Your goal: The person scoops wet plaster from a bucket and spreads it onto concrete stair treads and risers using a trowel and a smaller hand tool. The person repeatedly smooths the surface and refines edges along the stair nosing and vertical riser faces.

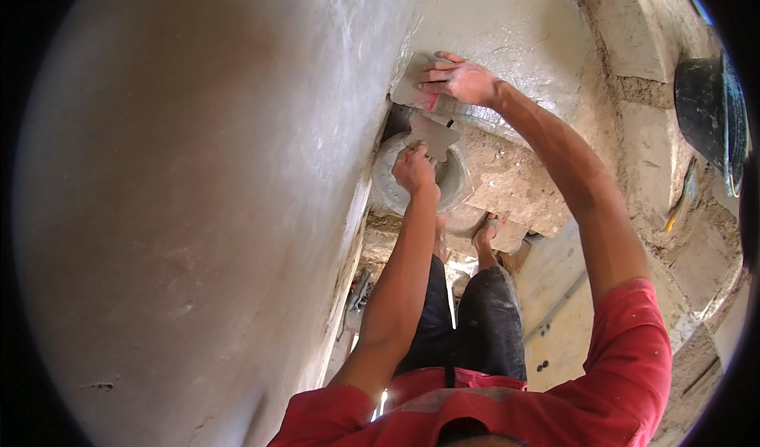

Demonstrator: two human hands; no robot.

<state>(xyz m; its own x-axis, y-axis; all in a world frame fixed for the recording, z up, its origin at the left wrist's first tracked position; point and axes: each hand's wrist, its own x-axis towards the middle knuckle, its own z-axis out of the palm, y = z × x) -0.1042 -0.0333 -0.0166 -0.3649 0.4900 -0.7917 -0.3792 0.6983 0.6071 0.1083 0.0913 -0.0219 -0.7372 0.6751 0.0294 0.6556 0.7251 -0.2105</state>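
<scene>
My left hand (416, 170) grips a flat grey scraper blade (435, 136) in a pinch, holding it over a round bucket (386, 179) whose rim and inner wall are coated with grey plaster. Farther off, my right hand (469, 81) has its fingers laid over a second flat scraper (408, 89), which shows a bit of red at its edge. That scraper rests against the wet grey plaster surface (507, 19), close to where it meets the smooth wall. My right fingers partly hide this tool.
A tall smooth plastered wall (198, 170) fills the left side. Rough brown masonry (507, 166) lies below the wet plaster. At far right hangs or stands a black bucket (701, 102), near a tool with a yellow end (670, 224). A board (558, 304) lies beside my legs.
</scene>
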